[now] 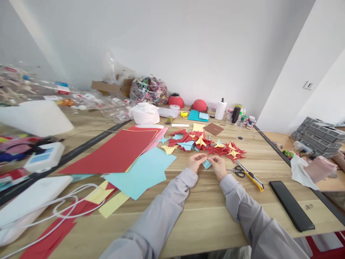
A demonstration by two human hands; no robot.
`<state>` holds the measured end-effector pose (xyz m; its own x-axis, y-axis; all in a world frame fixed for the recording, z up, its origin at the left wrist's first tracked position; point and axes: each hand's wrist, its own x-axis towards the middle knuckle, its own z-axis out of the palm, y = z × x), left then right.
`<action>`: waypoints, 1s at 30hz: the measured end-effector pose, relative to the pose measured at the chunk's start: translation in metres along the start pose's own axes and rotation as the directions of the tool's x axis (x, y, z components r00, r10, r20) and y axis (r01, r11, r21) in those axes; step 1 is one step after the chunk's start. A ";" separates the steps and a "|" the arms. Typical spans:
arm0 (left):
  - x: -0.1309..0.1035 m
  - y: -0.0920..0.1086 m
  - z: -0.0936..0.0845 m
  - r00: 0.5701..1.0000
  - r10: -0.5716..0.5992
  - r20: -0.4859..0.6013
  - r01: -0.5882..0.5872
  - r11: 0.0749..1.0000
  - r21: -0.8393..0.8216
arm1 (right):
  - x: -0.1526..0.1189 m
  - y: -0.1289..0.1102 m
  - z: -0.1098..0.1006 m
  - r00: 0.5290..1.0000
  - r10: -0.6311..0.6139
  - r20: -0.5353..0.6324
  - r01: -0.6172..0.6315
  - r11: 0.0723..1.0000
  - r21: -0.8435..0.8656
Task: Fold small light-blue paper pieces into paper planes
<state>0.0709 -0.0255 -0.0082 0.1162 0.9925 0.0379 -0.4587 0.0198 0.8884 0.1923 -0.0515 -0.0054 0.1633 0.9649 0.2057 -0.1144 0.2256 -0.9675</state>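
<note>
Between my two hands is a small folded piece of blue paper [206,164], its lower point showing below the fingertips. My left hand [196,162] pinches its left upper side. On the other side, my right hand [219,166] pinches it with thumb and fingers. Just beyond the hands lies a pile of folded paper stars [212,143] in red, yellow and blue. Scissors [237,171] rest right of my right hand, partly hidden by it. A yellow utility knife [252,176] lies beside them, its blade toward the pile.
Large red sheets [115,149] and light blue sheets [142,171] lie to the left. A black phone [291,205] is at the right front. White cables [61,208] curl at the left front. Bottles [221,109] and a teal pad [194,115] stand or lie along the back.
</note>
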 end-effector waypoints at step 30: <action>-0.004 0.012 0.002 0.962 -0.232 0.144 0.257 0.948 -0.190 | -0.005 -0.020 -0.003 0.965 0.242 0.099 -0.258 0.944 0.205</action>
<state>0.0669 -0.0294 0.0029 0.3448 0.9329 -0.1042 -0.5721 0.2969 0.7646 0.1971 -0.0608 0.0120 0.0334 0.9992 -0.0212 -0.3510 -0.0081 -0.9363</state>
